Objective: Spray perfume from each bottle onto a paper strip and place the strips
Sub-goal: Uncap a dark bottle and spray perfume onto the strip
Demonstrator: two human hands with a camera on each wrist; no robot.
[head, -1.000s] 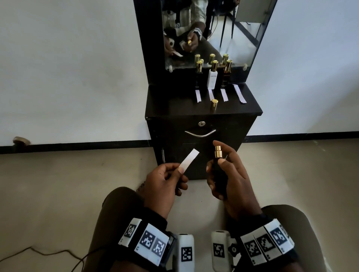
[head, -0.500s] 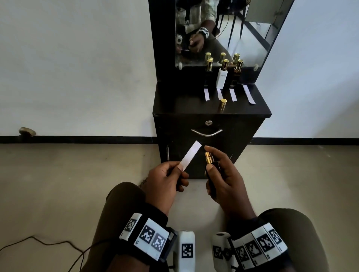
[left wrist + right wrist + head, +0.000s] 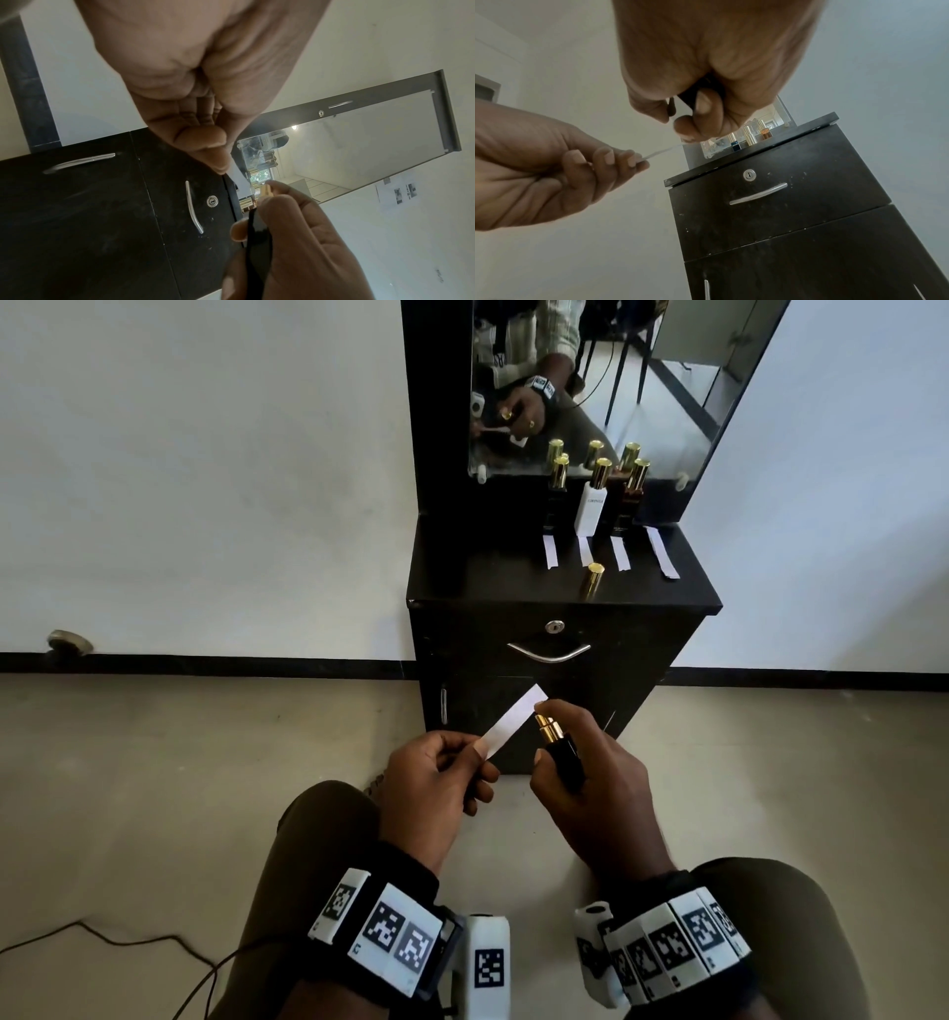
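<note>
My left hand (image 3: 452, 773) pinches the lower end of a white paper strip (image 3: 516, 720), which slants up to the right in front of the cabinet. My right hand (image 3: 590, 778) grips a black perfume bottle (image 3: 565, 760) with a bare gold sprayer (image 3: 545, 727), forefinger on top, nozzle right beside the strip's upper end. In the right wrist view the strip (image 3: 663, 151) shows edge-on, reaching to my right hand's fingers. On the black cabinet top (image 3: 462, 577) stand three capped bottles (image 3: 590, 500), with several strips (image 3: 619, 552) laid in front and a loose gold cap (image 3: 593, 577).
The black cabinet (image 3: 560, 680) with a drawer handle (image 3: 548, 653) stands against a white wall, a mirror (image 3: 616, 387) above it. My knees frame the bare floor (image 3: 154, 788) below. A cable (image 3: 102, 937) lies on the floor at the lower left.
The bottle has tilted and moved left and up, bringing its sprayer close to the strip's upper end. My forefinger has settled on the sprayer top. The head view shifted left.
</note>
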